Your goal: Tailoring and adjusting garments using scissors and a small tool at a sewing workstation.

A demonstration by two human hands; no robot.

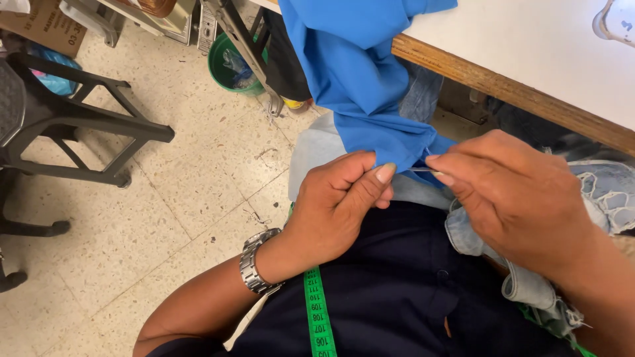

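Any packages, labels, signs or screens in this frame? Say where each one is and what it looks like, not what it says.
Cardboard box: top left on the floor, brown, dark print on its side.
Measuring tape: hanging down the person's dark front at bottom centre, a narrow bright green strip with black numerals.
No signs or screens visible.

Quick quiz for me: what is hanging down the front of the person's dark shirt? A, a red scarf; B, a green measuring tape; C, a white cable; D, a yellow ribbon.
B: a bright green measuring tape with printed marks runs down the dark shirt, just below the left hand.
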